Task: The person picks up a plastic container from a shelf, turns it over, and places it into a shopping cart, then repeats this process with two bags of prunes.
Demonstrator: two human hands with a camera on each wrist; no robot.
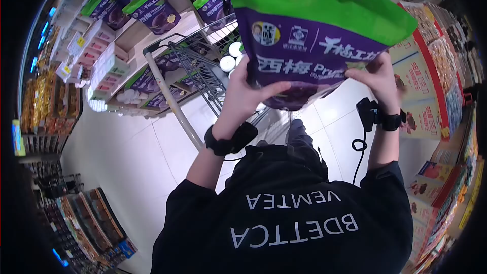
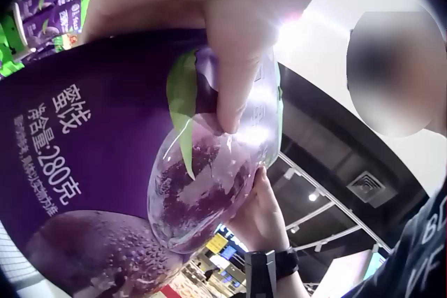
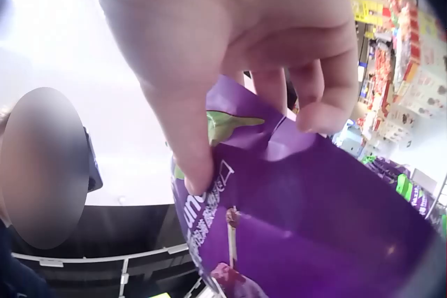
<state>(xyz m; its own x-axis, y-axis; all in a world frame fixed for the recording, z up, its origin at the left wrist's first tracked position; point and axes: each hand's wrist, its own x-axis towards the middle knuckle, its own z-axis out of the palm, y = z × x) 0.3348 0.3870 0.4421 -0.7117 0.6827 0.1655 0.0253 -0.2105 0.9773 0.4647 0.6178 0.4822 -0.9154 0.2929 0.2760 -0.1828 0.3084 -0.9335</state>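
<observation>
Both hands hold up a large purple-and-green bag of prunes (image 1: pixel 309 45), its printed front facing the person. At its lower left side my left hand (image 1: pixel 243 96) grips it, thumb lying across the front. My right hand (image 1: pixel 378 81) grips the opposite side, thumb also on the front and fingers behind. Close up in the left wrist view, the left thumb (image 2: pixel 234 81) presses by a clear window on the bag (image 2: pixel 91 144) that shows dark prunes inside. In the right wrist view, the bag (image 3: pixel 314 221) creases between the right thumb (image 3: pixel 192 151) and curled fingers (image 3: pixel 325 113).
A metal shopping cart (image 1: pixel 175 101) stands just left of the person, with white round-topped items (image 1: pixel 228 63) in it. Beyond it, shelves carry more prune bags (image 1: pixel 154 12) and pink boxes (image 1: pixel 96 40). Red-and-cream cartons (image 1: pixel 418 91) are stacked on the right.
</observation>
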